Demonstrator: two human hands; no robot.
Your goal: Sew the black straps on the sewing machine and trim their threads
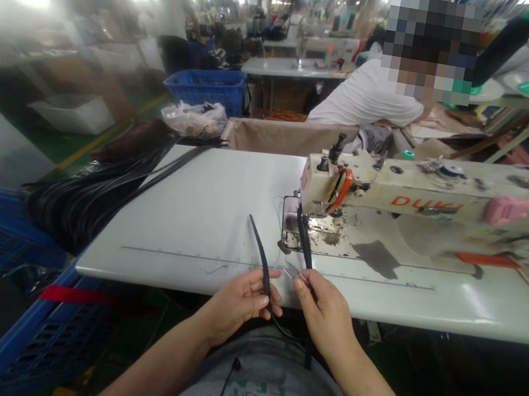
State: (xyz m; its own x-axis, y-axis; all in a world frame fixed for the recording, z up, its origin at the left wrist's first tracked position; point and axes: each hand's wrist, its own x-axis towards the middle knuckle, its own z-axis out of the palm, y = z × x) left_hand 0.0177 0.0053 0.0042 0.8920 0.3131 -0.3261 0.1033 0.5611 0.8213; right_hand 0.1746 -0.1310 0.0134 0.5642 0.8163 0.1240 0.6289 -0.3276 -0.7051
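A narrow black strap [260, 251] rises from my left hand [247, 300], its free end pointing up over the white table. My left thumb and fingers are closed on it. My right hand [324, 309] grips another stretch of black strap [305, 239] that runs up to the needle area of the sewing machine [397, 193]. A small pointed metal tool, perhaps thread snips [291, 271], sticks out from my right fingers toward the left hand. Below the hands the strap hangs in a loop near my lap, partly hidden by the right hand.
Many black straps [87, 195] hang over the left end of the white table [191, 213]. Blue crates [33, 335] stand at lower left, another blue crate [206, 87] farther back. A person in a white shirt [367, 97] leans behind the machine. Thread cones stand at upper right.
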